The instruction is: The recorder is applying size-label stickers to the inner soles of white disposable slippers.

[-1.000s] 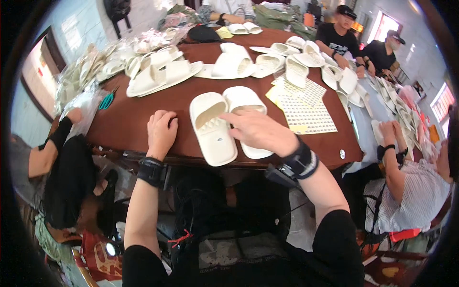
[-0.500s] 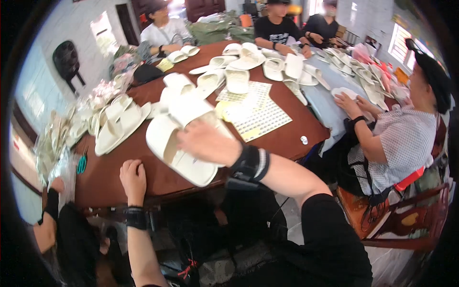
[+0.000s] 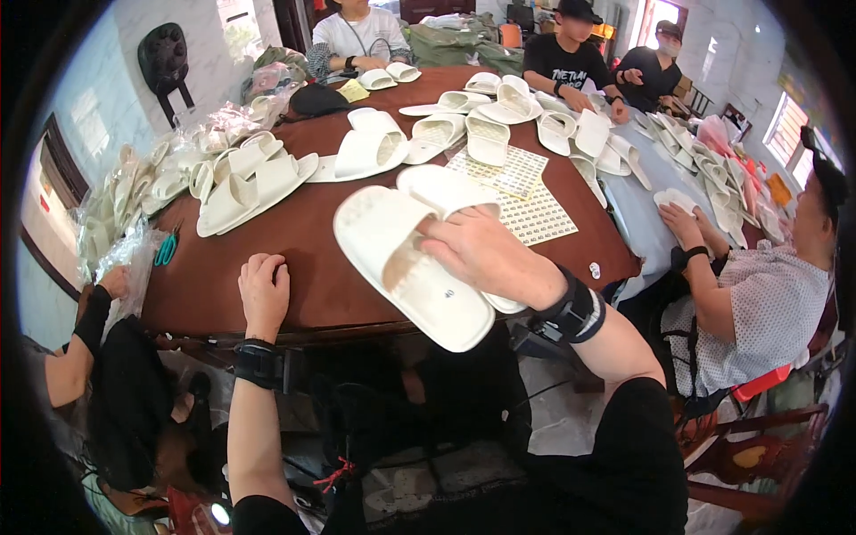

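Observation:
My right hand [image 3: 495,254] is closed on a pair of slippers, its fingers tucked under the straps. The nearer white slipper [image 3: 437,299] tilts toward me with its sole bed up. Its mate, another white slipper [image 3: 437,187], sits behind it, partly hidden by my hand. Both are raised at the front edge of the brown-covered table [image 3: 214,290]. At that edge my left hand [image 3: 265,290] rests on the cloth with its fingers curled in and nothing seen in them. Beyond the pair lie sheets of small printed stickers [image 3: 539,214].
More white slippers [image 3: 259,192] lie across the table. Plastic-wrapped slippers [image 3: 134,192] are heaped at left, beside teal-handled scissors [image 3: 167,249]. A co-worker's hand [image 3: 113,283] is near them. At right, another person [image 3: 758,294] handles a slipper on a blue-grey surface [image 3: 637,223]. Several people sit around.
My right hand has moved right and lifted the pair toward me, turning it so the nearer slipper's bed shows. My left hand stays on the table edge. The view has shifted.

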Demonstrator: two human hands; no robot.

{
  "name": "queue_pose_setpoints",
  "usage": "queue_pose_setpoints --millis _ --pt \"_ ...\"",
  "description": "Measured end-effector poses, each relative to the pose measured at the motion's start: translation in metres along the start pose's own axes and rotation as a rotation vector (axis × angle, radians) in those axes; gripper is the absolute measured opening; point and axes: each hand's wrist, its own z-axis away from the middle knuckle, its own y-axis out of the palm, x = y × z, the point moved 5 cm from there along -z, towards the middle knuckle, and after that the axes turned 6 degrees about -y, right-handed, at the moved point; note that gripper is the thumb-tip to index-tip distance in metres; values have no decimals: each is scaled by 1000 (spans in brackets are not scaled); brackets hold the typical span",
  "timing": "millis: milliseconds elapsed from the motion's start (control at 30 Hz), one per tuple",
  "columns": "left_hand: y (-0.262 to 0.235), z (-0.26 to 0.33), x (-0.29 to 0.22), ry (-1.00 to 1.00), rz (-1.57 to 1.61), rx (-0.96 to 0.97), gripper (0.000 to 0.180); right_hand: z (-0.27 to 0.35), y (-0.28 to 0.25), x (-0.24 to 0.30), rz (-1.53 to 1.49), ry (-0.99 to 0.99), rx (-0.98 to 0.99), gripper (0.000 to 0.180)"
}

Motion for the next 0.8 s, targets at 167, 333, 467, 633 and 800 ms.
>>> queue_pose_setpoints --millis 167,333,467,633,800 --pt "-6 0 -4 9 -11 -32 11 9 -33 -83 419 -3 47 17" --pt "10 -8 -15 2 25 -32 9 50 -173 -264 475 377 -79 34" --pt "-2 0 -5 -30 3 -19 8 27 -139 -191 336 287 -105 28" --pt "2 -33 27 -52 178 267 16 31 -75 -121 198 370 157 25" --pt "23 -105 45 -203 203 515 31 21 -45 -99 104 254 226 27"
